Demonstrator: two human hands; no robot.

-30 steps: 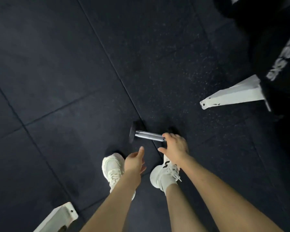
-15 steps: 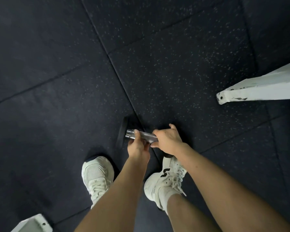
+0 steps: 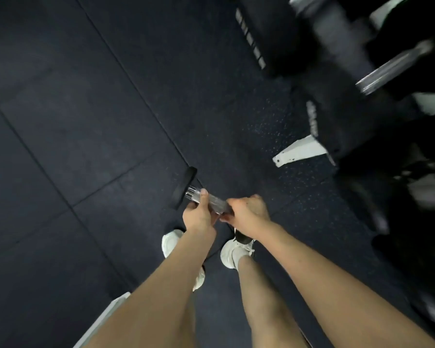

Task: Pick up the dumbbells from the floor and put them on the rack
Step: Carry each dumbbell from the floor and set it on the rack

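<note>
Curling left hand (image 3: 199, 218) and right hand (image 3: 248, 214) round dumbbell (image 3: 217, 205) handle; near plate mostly hidden under wrist; rack (image 3: 299, 151) blurred.

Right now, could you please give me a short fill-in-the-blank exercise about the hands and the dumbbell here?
1. Counting the left hand and the right hand, the number of hands gripping the dumbbell is ____.
2. Its visible black plate sits on the person's ____ side.
3. The shoes are ____ in colour.
4. The rack stands to the person's ____.
Missing words: two; left; white; right.
</note>
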